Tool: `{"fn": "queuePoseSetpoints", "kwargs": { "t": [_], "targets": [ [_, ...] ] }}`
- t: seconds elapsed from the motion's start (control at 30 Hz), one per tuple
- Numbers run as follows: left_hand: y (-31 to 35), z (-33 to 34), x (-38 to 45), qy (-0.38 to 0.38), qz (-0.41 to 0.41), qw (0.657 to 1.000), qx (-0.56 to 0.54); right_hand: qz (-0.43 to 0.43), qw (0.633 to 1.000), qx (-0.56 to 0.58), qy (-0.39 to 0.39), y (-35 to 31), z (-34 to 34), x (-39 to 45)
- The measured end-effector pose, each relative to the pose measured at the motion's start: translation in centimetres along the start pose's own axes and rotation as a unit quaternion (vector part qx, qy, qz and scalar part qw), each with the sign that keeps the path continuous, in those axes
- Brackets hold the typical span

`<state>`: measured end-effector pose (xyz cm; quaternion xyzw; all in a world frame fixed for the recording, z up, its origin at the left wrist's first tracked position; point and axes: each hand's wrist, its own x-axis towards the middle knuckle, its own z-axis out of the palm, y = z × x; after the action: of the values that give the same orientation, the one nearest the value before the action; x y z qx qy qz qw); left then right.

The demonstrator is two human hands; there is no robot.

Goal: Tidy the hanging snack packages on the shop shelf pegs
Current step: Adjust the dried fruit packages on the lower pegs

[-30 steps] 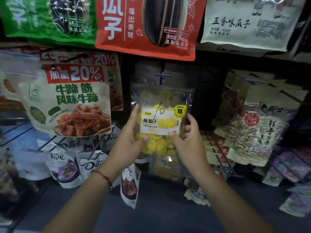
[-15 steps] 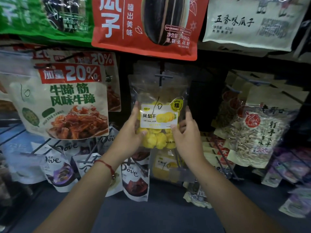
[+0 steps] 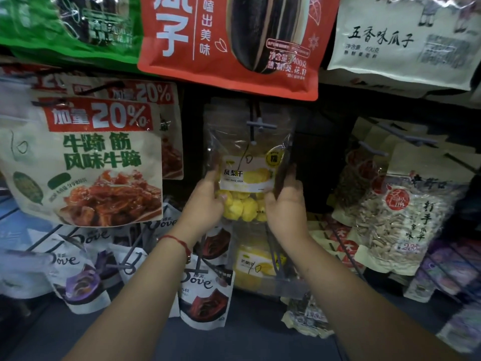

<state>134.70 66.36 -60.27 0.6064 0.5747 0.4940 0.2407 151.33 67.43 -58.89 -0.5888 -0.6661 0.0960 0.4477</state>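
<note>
The left hand point(image 3: 205, 198) and right hand point(image 3: 286, 201) grip the two side edges of a clear dried-pineapple bag point(image 3: 247, 175), thumbs curled over its front. The bag sits between the hands, its top near the grey peg point(image 3: 261, 125) just above them (whether it is hooked on cannot be told). Left of the left hand hangs a beef-tendon pack point(image 3: 86, 162); below both hands hang Dove chocolate pouches point(image 3: 205, 295).

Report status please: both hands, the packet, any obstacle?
Left hand and right hand grip clear yellow dried-fruit packet by its sides. Packet on grey peg. Nothing blocking.
</note>
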Motion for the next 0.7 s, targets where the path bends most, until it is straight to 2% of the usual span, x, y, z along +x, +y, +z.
{"fn": "queuePoseSetpoints", "kwargs": {
  "t": [0.07, 0.13, 0.2, 0.27, 0.33, 0.47, 0.7],
  "targets": [
    [0.1, -0.1, -0.8, -0.022, 0.022, 0.999, -0.028, -0.038, 0.996, -0.077, 0.005, -0.1, -0.8, -1.3],
    [-0.2, -0.2, -1.4, -0.024, 0.040, 0.998, -0.032, -0.114, 0.980, -0.166, 0.002, 0.0, -1.6, -3.0],
    [-0.4, -0.4, -2.2, 0.004, 0.040, 0.999, 0.025, -0.196, 0.958, -0.206, -0.036, 0.3, -2.3, -4.4],
    [-0.2, -0.7, -3.6, 0.036, 0.048, 0.995, 0.079, -0.241, 0.940, -0.226, -0.088, 0.7, -2.5, -5.3],
    [0.2, -1.0, -5.1, 0.074, 0.101, 0.978, 0.167, -0.253, 0.926, -0.252, -0.125, 0.9, -2.6, -5.6],
    [0.4, -0.8, -6.1, 0.101, 0.183, 0.920, 0.332, -0.254, 0.917, -0.274, -0.143, 0.1, -3.0, -5.1],
    [1.0, 0.9, -4.2, 0.029, 0.150, 0.892, 0.426, -0.217, 0.925, -0.283, -0.130, -1.0, -2.2, -3.2]
  ]
}}
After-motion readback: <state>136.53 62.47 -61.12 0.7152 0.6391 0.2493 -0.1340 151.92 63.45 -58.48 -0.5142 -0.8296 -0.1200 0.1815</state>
